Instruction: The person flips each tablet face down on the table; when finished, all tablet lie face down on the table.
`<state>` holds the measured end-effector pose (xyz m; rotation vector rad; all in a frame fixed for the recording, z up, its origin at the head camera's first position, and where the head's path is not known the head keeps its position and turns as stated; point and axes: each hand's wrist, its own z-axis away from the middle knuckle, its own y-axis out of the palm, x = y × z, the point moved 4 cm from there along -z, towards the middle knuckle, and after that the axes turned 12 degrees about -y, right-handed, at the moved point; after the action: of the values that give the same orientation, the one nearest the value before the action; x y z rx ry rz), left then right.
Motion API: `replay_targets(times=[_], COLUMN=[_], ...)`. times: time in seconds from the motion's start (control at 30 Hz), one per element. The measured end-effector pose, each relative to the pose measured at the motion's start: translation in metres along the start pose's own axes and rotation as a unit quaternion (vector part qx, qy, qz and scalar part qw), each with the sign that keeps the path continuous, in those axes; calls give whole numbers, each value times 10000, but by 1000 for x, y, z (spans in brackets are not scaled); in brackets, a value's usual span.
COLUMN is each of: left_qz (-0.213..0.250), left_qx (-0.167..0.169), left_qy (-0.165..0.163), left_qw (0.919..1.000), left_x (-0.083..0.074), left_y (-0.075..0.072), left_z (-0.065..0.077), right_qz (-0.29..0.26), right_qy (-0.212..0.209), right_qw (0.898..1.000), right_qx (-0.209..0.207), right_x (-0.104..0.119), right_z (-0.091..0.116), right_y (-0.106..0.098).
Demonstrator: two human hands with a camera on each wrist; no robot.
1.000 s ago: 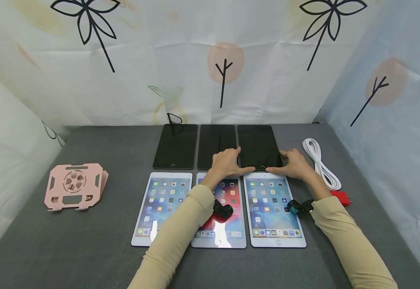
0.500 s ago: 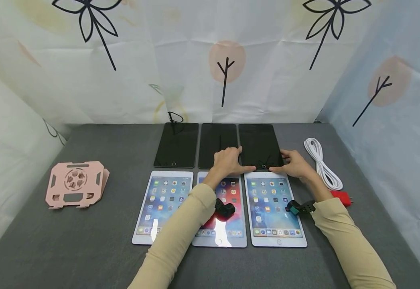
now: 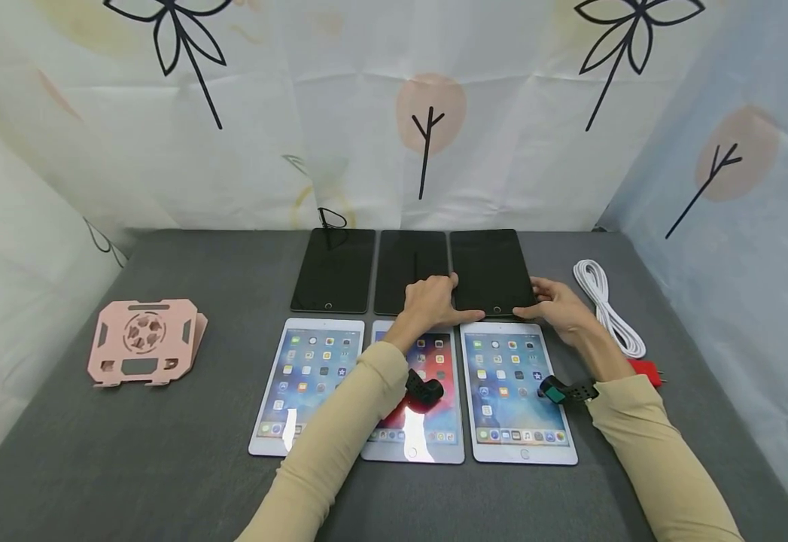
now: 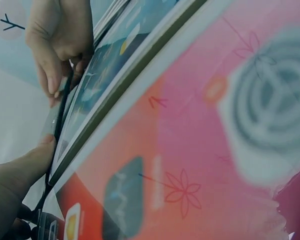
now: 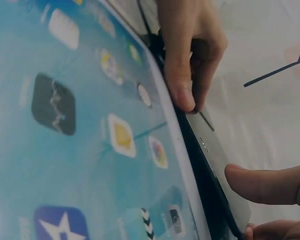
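Note:
In the head view, three black tablets lie in a back row: a left one (image 3: 335, 271), a middle one (image 3: 407, 260) and a right one (image 3: 491, 267). My left hand (image 3: 430, 302) reaches across the middle one and holds the right tablet's near left corner, thumb along its front edge. Opposite it, my right hand (image 3: 559, 309) grips the near right corner, thumb on the front edge and fingers at the side. The right wrist view shows that thumb (image 5: 270, 185) on the thin dark edge. Just in front lies a white tablet (image 3: 515, 391) with its screen lit.
Two more lit white tablets, a middle one (image 3: 441, 444) and a left one (image 3: 312, 388), complete the front row. A pink folding stand (image 3: 143, 339) sits at the left. At the right are a coiled white cable (image 3: 610, 309) and a red plug (image 3: 648, 370).
My right thumb has slid slightly to the right along the tablet's front edge, away from its home button. My left hand keeps its place. The head view has shifted a little.

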<state>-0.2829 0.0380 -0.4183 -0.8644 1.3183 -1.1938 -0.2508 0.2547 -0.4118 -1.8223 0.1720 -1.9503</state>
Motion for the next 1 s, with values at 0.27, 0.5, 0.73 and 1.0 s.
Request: replay_targets(times=[0.27, 0.5, 0.73, 1.0], left_qz=[99, 396, 868, 1144], left_qx=[-23, 118, 284, 426], left_qy=[87, 169, 222, 307], left_qw=[9999, 9990, 9956, 9920], left_x=[-2, -5, -8, -14], left_y=[0, -2, -3, -2], left_z=[2, 5, 5, 7], right_qz=[-612, -990, -870, -872], right_qy=[-165, -341, -487, -704], right_qw=[9980, 9943, 9946, 9932], right_qx=[-21, -179, -299, -307], right_x=[-1, 1, 8, 19], right_z=[2, 4, 7, 12], right_y=[-3, -4, -5, -12])
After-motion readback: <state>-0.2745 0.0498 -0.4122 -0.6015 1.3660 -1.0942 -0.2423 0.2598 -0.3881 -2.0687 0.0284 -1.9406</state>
